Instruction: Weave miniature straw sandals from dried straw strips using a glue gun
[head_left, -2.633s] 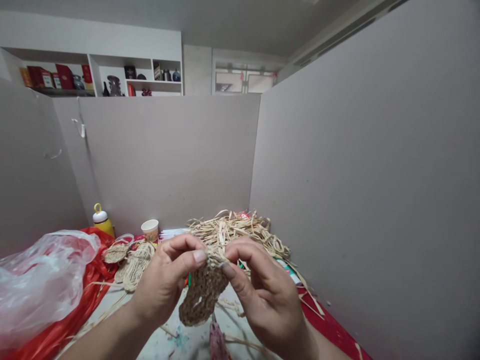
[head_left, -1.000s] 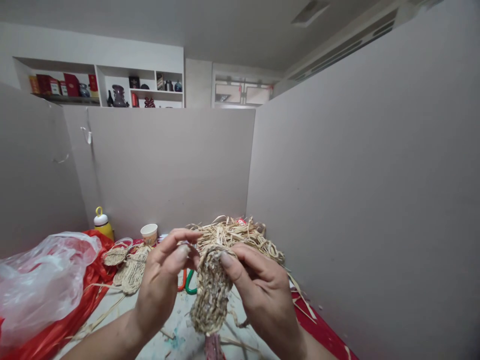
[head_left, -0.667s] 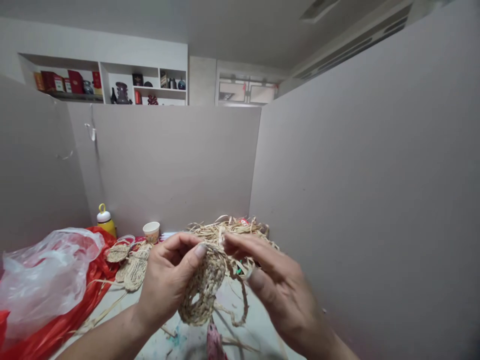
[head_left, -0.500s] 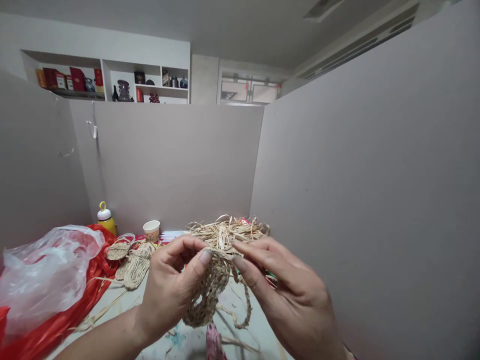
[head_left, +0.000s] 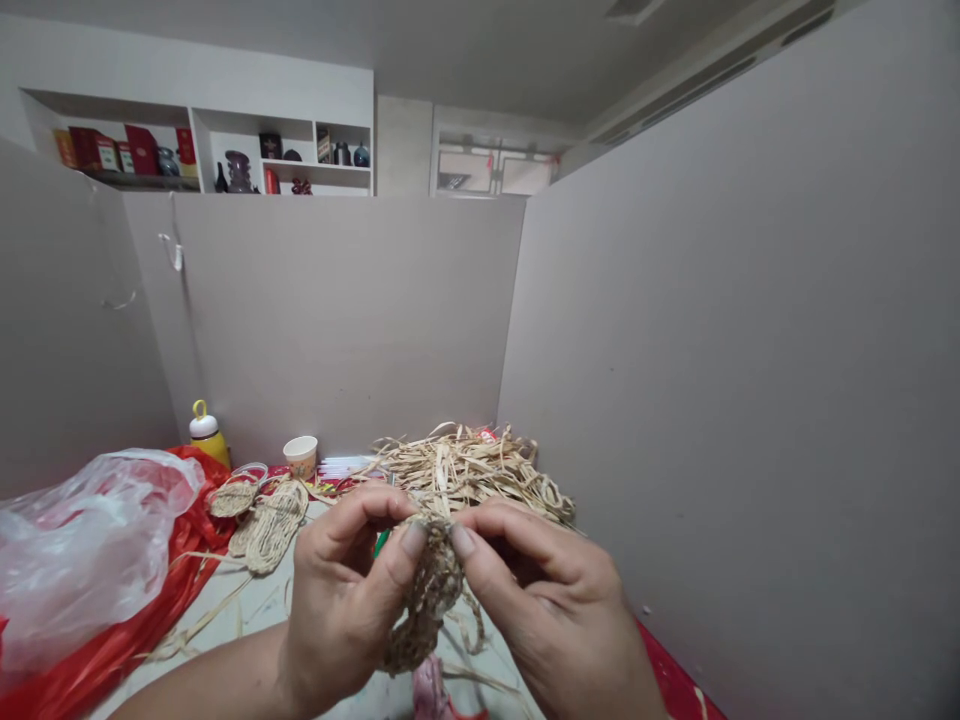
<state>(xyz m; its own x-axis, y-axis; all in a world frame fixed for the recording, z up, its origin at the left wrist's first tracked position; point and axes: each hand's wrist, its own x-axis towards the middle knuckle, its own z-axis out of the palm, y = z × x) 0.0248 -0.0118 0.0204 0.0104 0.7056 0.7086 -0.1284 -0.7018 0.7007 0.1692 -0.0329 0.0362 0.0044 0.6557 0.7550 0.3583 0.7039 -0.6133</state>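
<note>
We list: one woven fibre piece (head_left: 429, 605), held above the worktop (head_left: 259, 608) between left hand (head_left: 349, 590) and right hand (head_left: 551, 600), fingers of both pinching its upper edge. One paper cup (head_left: 301, 460), upright, contents hidden from us. One yellow bottle (head_left: 213, 448), upright, white lid (head_left: 203, 427) on. One translucent plastic bag (head_left: 90, 550), crumpled beside red plastic (head_left: 180, 590); contents we cannot tell. Wall shelf (head_left: 221, 130): boxes (head_left: 141, 150) and vases (head_left: 238, 172) in compartments.
</note>
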